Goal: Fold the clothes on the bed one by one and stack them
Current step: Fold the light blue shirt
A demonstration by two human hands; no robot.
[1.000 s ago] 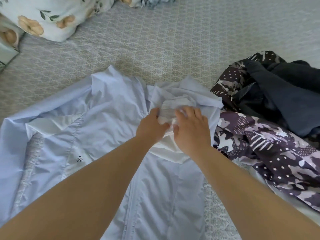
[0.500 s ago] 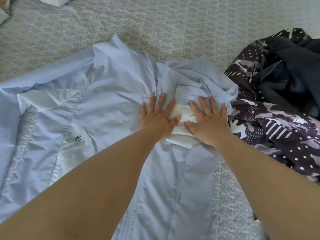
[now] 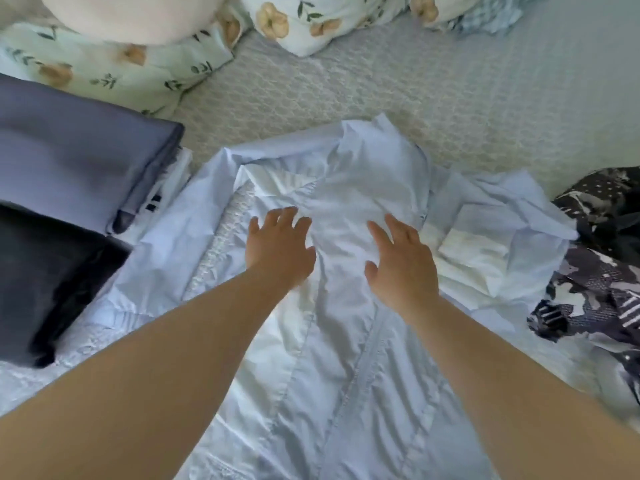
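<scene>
A pale blue jacket [image 3: 346, 341] lies spread face up on the bed [image 3: 450, 98], its collar pointing away from me. My left hand [image 3: 277, 247] hovers or rests over its left chest with fingers spread. My right hand [image 3: 401, 268] is over the middle of the jacket, fingers straight and apart. Neither hand holds cloth. The jacket's white pocket lining [image 3: 474, 251] lies bunched to the right of my right hand. A pile of unfolded dark patterned clothes [image 3: 595, 278] sits at the right edge.
Folded clothes are stacked at the left: a slate blue piece [image 3: 79, 161] and a dark navy one [image 3: 48, 278] in front of it. Floral pillows [image 3: 114, 71] and a pale round cushion [image 3: 138, 15] lie at the head of the bed.
Both hands left the white pocket lining they were pressing and moved left onto the jacket's middle and left chest. The view swung left, bringing the folded stack into sight.
</scene>
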